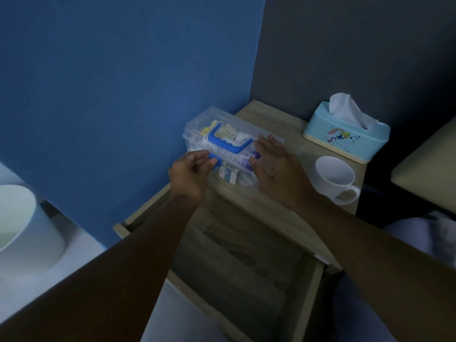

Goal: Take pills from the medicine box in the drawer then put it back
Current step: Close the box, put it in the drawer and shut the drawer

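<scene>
A clear plastic medicine box (197,127) with a blue handle (222,141) and blue latches stands on the wooden nightstand top (283,134), against the blue wall. Packets and pill cartons show through its lid. My left hand (190,174) pinches the blue latch (214,161) at the box's near left corner. My right hand (274,164) lies flat with fingers spread on the box's right end, its thumb by the other blue latch (256,156). Below the top, the drawer (308,299) stands pulled out, and its inside is dim.
A light blue tissue box (345,137) stands at the back right of the nightstand. A white mug (336,177) sits close to my right wrist. A white round bin (22,230) is on the floor at left. A beige cushion edge (427,169) is at right.
</scene>
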A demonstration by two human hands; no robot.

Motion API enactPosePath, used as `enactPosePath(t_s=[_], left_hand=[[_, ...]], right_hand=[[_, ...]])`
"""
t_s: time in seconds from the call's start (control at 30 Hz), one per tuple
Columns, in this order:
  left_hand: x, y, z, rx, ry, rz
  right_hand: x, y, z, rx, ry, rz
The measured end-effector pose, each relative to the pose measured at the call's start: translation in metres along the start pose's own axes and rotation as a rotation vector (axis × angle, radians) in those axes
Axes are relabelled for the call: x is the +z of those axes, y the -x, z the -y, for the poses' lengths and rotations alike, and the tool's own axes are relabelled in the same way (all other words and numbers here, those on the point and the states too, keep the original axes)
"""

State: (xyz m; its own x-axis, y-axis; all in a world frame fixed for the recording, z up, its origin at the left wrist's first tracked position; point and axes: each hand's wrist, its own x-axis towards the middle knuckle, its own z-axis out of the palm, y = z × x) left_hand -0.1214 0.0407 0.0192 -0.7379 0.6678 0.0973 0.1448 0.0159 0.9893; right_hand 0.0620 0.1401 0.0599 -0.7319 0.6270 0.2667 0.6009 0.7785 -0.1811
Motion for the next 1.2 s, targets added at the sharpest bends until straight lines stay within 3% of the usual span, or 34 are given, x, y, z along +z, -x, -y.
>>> enactPosePath(t_s=[0.23,0.47,0.8,1.2], left_hand=[[0.020,0.004,-0.003,-0.131,0.097,-0.189],[0.024,0.008,-0.006,-0.183,0.308,-0.218],[0.031,0.014,-0.006,-0.200,0.207,-0.330],[0.046,0.029,-0.012,-0.307,0.245,-0.310]], right_hand=[[0.005,0.000,-0.001,0.058,-0.110,-0.049],[0.010,0.000,-0.004,0.063,-0.169,-0.079],[0.011,-0.001,-0.005,0.057,-0.171,-0.094],[-0.003,0.001,-0.004,0.024,-0.227,-0.051]])
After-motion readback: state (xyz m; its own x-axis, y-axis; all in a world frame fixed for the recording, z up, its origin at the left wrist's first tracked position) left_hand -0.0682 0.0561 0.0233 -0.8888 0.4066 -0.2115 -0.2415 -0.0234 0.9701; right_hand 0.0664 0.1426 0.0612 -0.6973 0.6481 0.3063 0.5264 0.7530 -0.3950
